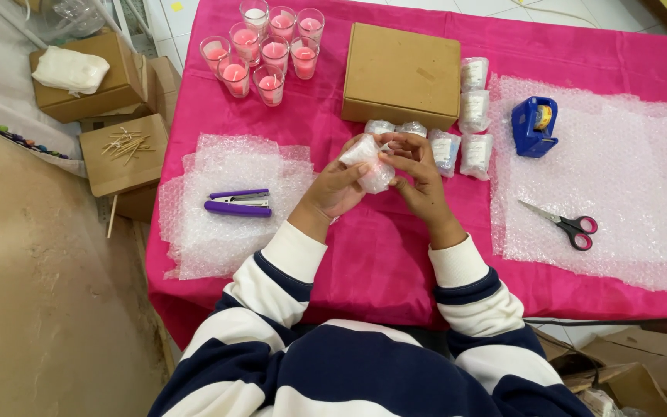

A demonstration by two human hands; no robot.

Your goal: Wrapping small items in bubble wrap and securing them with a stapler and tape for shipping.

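- A bubble-wrapped bundle [368, 162] is held above the middle of the counter [364, 255], which is covered in pink cloth, just in front of the brown cardboard box [401, 73].
- The left hand [333, 189] is raised from a bent wrist, its grip clenched around the bundle's lower side, thumb laid across the wrap.
- The right hand [418, 174] is curled over the bundle's far end, fingers pinched on the wrap; both forearms are angled inward in striped sleeves.
- Wrapped packets [472, 116] are lined up beside the box.
- Pink candles in glasses [268, 46] are grouped at the far edge.
- A purple stapler [238, 204] is rested on bubble wrap toward the left edge.
- Scissors [569, 224] and a blue tape dispenser [533, 125] are laid on the sheet toward the right edge.
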